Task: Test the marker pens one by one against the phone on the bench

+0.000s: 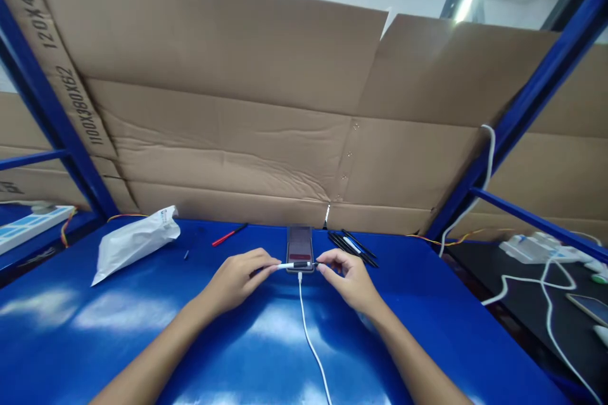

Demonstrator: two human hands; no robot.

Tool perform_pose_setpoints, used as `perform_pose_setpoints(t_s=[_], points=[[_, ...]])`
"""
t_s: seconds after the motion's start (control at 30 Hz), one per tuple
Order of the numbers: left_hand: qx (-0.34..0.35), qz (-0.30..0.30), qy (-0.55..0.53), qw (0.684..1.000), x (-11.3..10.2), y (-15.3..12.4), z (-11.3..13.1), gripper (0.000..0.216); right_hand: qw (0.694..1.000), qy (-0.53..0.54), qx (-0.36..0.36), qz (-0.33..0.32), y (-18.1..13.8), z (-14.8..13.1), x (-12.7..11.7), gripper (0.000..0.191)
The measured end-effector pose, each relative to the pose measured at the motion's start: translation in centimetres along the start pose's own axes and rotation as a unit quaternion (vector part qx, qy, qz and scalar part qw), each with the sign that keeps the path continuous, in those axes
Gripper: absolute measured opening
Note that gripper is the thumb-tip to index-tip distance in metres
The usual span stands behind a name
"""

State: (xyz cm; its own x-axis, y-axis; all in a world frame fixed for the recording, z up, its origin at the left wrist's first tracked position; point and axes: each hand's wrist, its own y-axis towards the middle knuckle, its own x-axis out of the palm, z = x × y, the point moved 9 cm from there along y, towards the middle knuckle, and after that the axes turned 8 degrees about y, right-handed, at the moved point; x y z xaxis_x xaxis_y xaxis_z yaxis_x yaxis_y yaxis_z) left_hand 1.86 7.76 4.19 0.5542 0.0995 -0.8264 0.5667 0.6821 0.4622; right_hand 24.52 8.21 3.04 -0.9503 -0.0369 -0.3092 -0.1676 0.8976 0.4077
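My left hand (247,272) pinches the white end of a pen (291,265) with a black grip. The pen lies level in the air, pointing right. At its tip, the thumb and fingers of my right hand (346,273) are closed on a small dark piece, too small to make out. Behind the pen a phone (300,243) stands on the blue table, a white cable (311,342) running from its lower edge towards me. Just right of the phone lie several black pens (349,245), one with a white part.
On the left are a white plastic bag (135,243), a red pen (228,235) and a small blue piece (186,255). A cardboard sheet (237,139) walls the back of the blue table (228,354). Blue posts (517,114) flank it. White power strips (541,247) and cables lie right.
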Motion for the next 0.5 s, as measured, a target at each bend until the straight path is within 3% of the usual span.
perform_pose_setpoints(t_s=[0.37,0.5], points=[[-0.018,-0.026,-0.039,0.999,0.8,0.1,0.1,0.032,1.000,-0.015,-0.007,0.001,-0.6,-1.5,0.8,0.018],[-0.004,-0.027,-0.051,0.998,1.1,0.0,0.7,0.030,0.998,-0.063,-0.009,-0.011,-0.8,-1.1,1.3,0.036]])
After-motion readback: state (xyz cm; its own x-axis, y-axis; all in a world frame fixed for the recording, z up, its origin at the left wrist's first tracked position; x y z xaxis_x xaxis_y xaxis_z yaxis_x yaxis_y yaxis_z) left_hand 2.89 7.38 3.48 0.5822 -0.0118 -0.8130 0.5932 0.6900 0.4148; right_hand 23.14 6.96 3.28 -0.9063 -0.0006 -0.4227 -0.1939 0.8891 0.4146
